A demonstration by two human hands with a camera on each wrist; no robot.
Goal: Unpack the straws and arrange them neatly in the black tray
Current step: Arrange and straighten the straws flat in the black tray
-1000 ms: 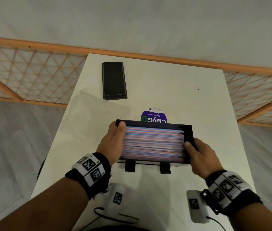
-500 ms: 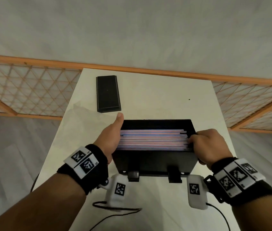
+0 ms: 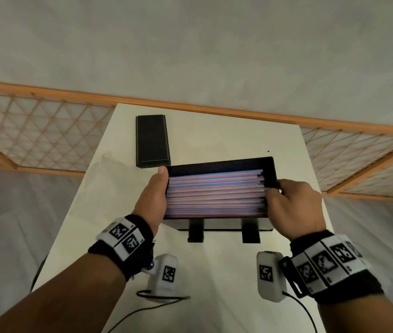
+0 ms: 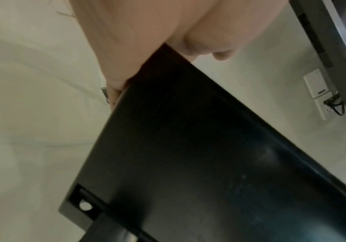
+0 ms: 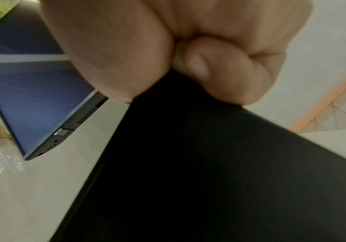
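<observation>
A black tray point(image 3: 269, 169) full of pink, blue and white straws point(image 3: 214, 193) is held over the middle of the white table, its open side tipped toward me. My left hand point(image 3: 153, 195) grips its left end, thumb on the far corner. My right hand point(image 3: 291, 203) grips the right end, fingers curled over the rim. In the left wrist view the tray's dark underside point(image 4: 188, 147) fills the frame below my left hand point(image 4: 143, 41). The right wrist view shows my right hand point(image 5: 188, 54) curled on the tray's black edge point(image 5: 188, 155).
A second, narrow black tray point(image 3: 152, 140) lies at the table's far left. Two black feet point(image 3: 196, 230) show under the held tray. An orange lattice railing point(image 3: 46, 133) runs behind the table. Cables trail near the table's front edge.
The tray has tipped back toward me and risen slightly, showing the straws' full face again after lying flatter half a second ago. Both hands kept their hold on its ends.
</observation>
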